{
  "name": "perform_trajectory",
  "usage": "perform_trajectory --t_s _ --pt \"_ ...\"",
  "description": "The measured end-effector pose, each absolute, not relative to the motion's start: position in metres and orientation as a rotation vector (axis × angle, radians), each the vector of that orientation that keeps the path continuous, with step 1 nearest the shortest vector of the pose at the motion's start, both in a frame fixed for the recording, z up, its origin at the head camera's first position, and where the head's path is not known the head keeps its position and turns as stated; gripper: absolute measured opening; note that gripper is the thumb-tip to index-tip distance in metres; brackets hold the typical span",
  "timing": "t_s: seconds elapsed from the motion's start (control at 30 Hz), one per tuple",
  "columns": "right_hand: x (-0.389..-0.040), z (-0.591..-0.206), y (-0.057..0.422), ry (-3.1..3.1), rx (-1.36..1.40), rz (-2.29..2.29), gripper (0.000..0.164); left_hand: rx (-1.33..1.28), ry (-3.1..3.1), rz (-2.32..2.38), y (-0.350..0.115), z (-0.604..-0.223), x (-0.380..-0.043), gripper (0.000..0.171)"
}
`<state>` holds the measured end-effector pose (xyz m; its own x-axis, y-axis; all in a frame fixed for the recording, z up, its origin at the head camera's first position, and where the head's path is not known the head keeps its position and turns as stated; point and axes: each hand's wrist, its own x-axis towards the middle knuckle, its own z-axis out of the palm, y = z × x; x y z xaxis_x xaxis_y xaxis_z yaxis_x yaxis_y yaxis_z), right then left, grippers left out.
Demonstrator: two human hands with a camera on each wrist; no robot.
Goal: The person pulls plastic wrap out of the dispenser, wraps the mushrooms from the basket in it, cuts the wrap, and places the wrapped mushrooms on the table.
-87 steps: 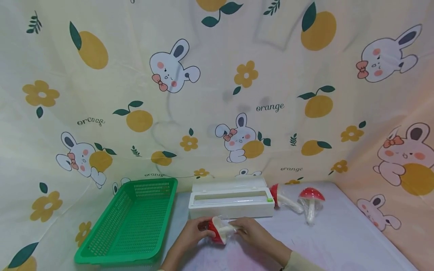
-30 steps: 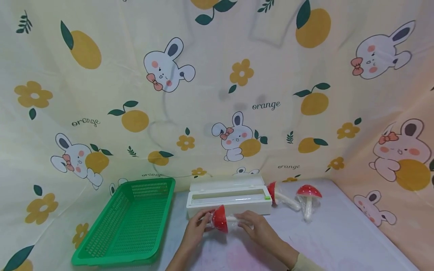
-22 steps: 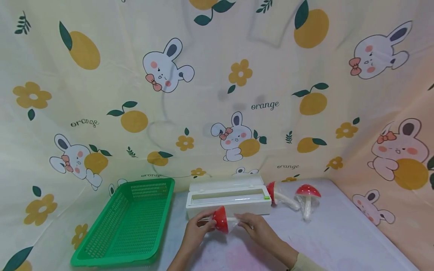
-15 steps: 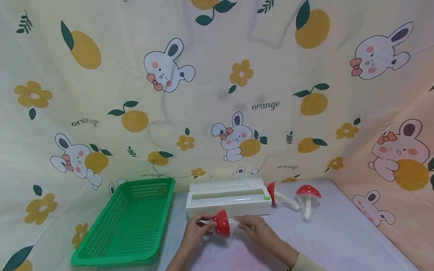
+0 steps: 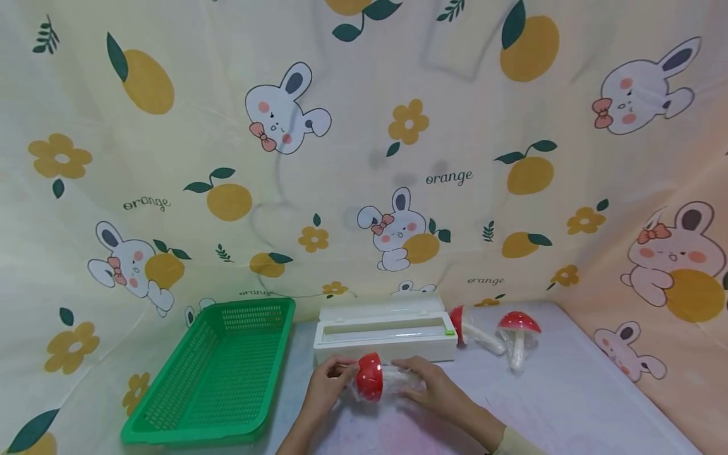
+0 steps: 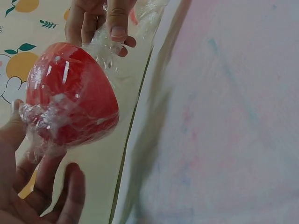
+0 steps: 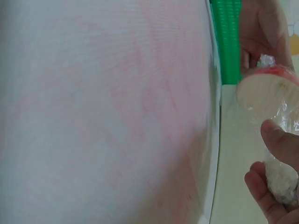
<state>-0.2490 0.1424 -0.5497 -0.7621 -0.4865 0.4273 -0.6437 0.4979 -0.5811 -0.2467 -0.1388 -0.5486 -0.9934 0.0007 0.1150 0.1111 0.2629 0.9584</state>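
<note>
Both hands hold a toy mushroom with a red, white-dotted cap [image 5: 370, 377] and a pale stem [image 5: 394, 374], wrapped in clear plastic film. It lies sideways in the air over the table, cap to the left. My left hand [image 5: 330, 381] pinches the bunched film at the cap's top; in the left wrist view the crinkled film [image 6: 44, 119] meets its thumb and fingers. My right hand [image 5: 435, 385] holds the wrapped stem end between thumb and fingers. From the right wrist view, the cap's cream underside [image 7: 264, 95] shows through the film.
Behind the hands stands a white cling-film dispenser [image 5: 387, 351] with its lid up. A green plastic basket [image 5: 273, 379] sits at the left. Two more film-wrapped mushrooms, one lying [image 5: 480, 337] and one beside it [image 5: 519, 322], are at the right. A printed cloth [image 5: 341, 158] hangs behind.
The mushroom has risen slightly towards the dispenser and turned, so the red cap shows instead of its pale underside. My left fingers moved from the cap to the film at its top.
</note>
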Motion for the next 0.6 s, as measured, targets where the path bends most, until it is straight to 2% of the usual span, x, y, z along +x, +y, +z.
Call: perform_trajectory --t_s 0.13,0.37,0.6 --pt "-0.25 -0.5478 0.1443 -2.547 0.967 1.144 0.047 -0.122 -2.422 -1.82 -0.1363 -0.5474 -0.2467 0.036" --pt "-0.2537 -0.5465 0.1461 -2.557 0.953 1.163 0.038 -0.262 -2.332 -1.851 -0.1356 -0.5449 -0.2465 0.023" --pt "-0.2567 -0.5486 0.1489 -2.525 0.968 1.188 0.035 -0.355 -2.341 -1.853 -0.1377 -0.5441 -0.246 0.031"
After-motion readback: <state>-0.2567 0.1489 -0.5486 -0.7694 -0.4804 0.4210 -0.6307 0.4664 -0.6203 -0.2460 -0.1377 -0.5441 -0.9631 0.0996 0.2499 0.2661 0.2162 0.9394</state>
